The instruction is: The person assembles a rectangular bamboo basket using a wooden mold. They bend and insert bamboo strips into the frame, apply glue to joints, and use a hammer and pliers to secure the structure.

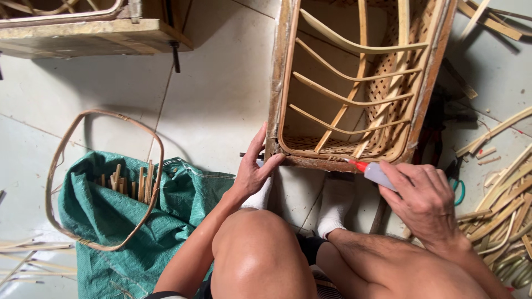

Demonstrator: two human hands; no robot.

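A woven bamboo basket (354, 94) sits inside a worn wooden frame (280, 72) on the tiled floor in front of my knees. My left hand (252, 169) rests on the frame's near left corner, fingers spread against the wood. My right hand (421, 196) grips a small clear squeeze bottle (377, 173) with a red nozzle; the nozzle tip touches the basket's near rim at the frame edge. Curved bamboo ribs cross the basket's inside.
A bent bamboo hoop (58, 160) lies on a green sack (111, 221) holding short bamboo sticks (130, 182) at the left. Loose bamboo strips (499, 205) pile up at the right. Another wooden frame (83, 30) stands at the top left. My feet in white socks are under the frame.
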